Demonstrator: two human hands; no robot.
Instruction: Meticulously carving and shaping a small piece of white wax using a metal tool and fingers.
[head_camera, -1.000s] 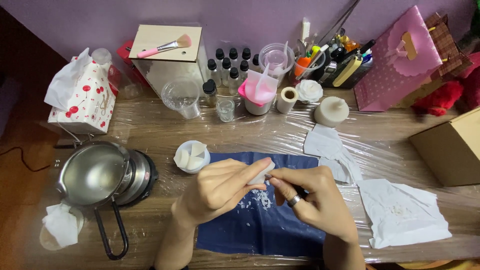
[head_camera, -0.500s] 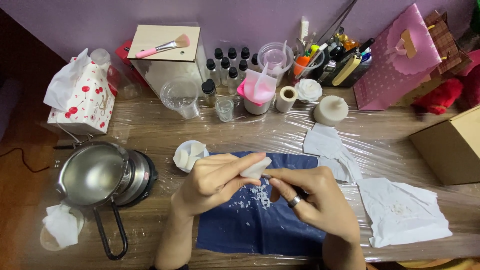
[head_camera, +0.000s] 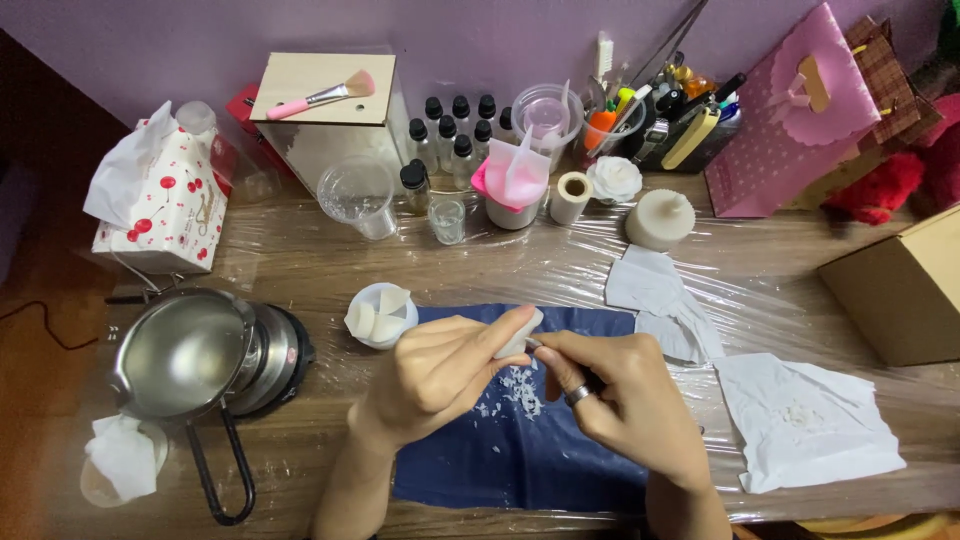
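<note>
Over the blue cloth (head_camera: 520, 450), left hand (head_camera: 440, 375) gripping a white piece (head_camera: 520, 340), right hand (head_camera: 625, 400) clenched on something hidden, perhaps a blade.

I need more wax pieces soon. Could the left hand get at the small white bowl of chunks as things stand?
Probably yes: the small white bowl sits just left of the left hand, nothing between them, but the hand pinches a white piece and must free itself first.
</note>
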